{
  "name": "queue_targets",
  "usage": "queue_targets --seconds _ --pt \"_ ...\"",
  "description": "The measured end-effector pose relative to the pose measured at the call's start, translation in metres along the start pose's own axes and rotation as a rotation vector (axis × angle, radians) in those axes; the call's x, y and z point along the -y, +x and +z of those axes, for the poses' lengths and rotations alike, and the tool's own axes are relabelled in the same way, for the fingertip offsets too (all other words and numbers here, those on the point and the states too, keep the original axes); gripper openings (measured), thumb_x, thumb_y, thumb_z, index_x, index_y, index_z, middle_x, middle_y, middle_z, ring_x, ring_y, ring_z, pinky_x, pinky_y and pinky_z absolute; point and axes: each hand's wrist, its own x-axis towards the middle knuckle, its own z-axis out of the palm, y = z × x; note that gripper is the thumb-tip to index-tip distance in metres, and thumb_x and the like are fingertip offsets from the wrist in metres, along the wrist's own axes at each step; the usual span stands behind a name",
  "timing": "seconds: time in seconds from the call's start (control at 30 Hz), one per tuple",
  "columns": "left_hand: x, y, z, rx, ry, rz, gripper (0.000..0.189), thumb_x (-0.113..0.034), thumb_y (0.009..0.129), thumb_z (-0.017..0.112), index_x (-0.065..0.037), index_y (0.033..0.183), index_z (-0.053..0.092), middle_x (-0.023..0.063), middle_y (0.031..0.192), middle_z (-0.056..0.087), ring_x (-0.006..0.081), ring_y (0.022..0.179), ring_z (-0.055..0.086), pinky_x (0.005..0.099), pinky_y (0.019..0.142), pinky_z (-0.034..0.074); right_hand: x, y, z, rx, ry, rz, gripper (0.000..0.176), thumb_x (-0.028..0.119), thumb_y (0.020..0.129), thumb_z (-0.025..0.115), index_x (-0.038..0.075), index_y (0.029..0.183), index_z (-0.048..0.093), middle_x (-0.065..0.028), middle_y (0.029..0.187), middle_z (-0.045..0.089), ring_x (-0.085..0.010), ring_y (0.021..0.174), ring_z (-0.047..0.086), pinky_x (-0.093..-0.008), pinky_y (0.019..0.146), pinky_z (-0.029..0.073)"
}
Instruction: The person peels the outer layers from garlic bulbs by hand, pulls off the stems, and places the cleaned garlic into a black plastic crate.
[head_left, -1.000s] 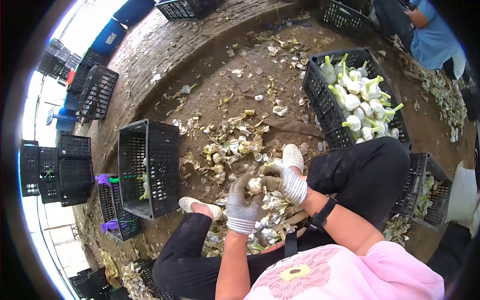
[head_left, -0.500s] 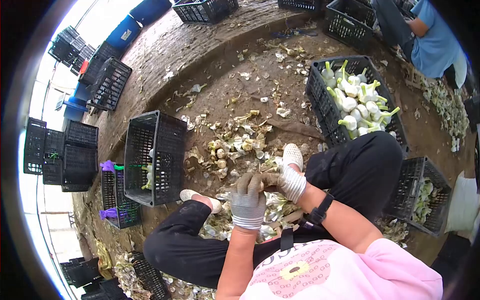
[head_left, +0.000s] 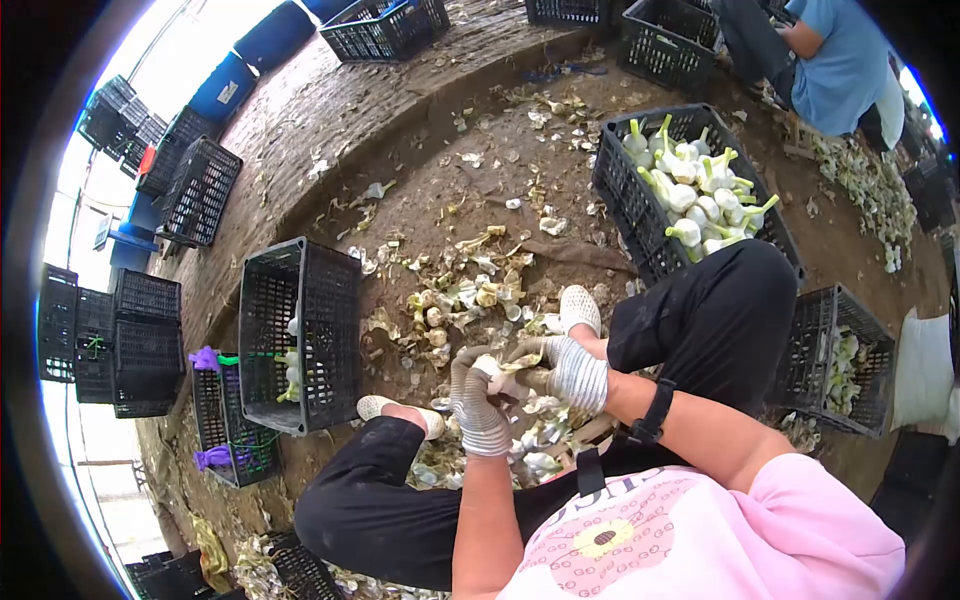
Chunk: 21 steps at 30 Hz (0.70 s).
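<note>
In a worn grey-and-white glove, my left hand (head_left: pixel 474 398) is closed around a garlic bulb (head_left: pixel 491 368), its pale top showing between the fingers. My right hand (head_left: pixel 568 372), gloved alike, is pressed against the stem side, its fingers closed on the stem or a strip of peel (head_left: pixel 527 362); the fingers partly hide which. Beneath both hands, a heap of garlic skins and trimmings (head_left: pixel 540 440) lies between my legs. Beyond my right knee stands a black crate (head_left: pixel 640 215) full of garlic bulbs (head_left: pixel 703 208) with green stems.
A tilted black crate (head_left: pixel 330 340) at left holds a few garlic bulbs (head_left: pixel 291 375). Another crate (head_left: pixel 868 400) at right contains green-white pieces. Peelings (head_left: pixel 470 290) litter the dirt floor. A person in a blue shirt (head_left: pixel 840 70) sits at upper right. Stacked crates (head_left: pixel 148 340) stand far left.
My hands have turned and drawn slightly apart, so the garlic bulb now shows between them. The whole view has shifted a little with my head.
</note>
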Motion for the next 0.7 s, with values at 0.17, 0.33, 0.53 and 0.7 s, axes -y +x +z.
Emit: queue_targets --seconds 0.17,0.33,0.53,0.7 --pt "0.003 -0.008 -0.017 0.157 0.306 0.124 0.041 -0.004 0.079 0.061 -0.004 0.117 0.045 0.0035 0.094 0.053 0.0097 0.076 0.052 0.0234 0.067 0.046 -0.009 0.008 -0.008 -0.148 -0.165 -0.094 0.015 0.001 0.078 0.060 0.002 0.093 0.060 -0.0022 0.079 0.060 -0.0086 0.073 0.051 -0.0245 0.063 0.044" --pt "0.002 -0.008 -0.024 0.231 0.316 0.136 0.047 -0.010 0.073 0.071 -0.001 0.113 0.049 0.0045 0.094 0.055 0.0133 0.082 0.055 0.0257 0.072 0.048 0.026 -0.002 -0.004 -0.045 -0.842 -0.356 0.010 -0.001 0.078 0.059 0.000 0.087 0.059 -0.0082 0.084 0.064 -0.0200 0.075 0.062 -0.0289 0.064 0.049" --pt "-0.016 -0.016 -0.029 0.270 -0.111 0.142 0.046 -0.006 0.071 0.068 -0.005 0.112 0.048 0.0069 0.100 0.056 0.0165 0.085 0.057 0.0276 0.067 0.051 -0.045 0.021 -0.047 0.030 -0.357 0.163 0.037 0.014 0.078 0.063 0.000 0.110 0.050 -0.0112 0.092 0.060 -0.0215 0.079 0.060 -0.0382 0.073 0.049" --pt "-0.011 -0.010 -0.036 0.272 -0.068 0.344 0.048 -0.006 0.069 0.071 -0.008 0.109 0.046 0.0059 0.104 0.054 0.0191 0.097 0.055 0.0314 0.082 0.047 0.009 -0.002 -0.010 0.096 -0.213 0.081 0.057 0.022 0.077 0.066 0.003 0.125 0.042 -0.0101 0.110 0.055 -0.0176 0.093 0.055 -0.0331 0.082 0.045"
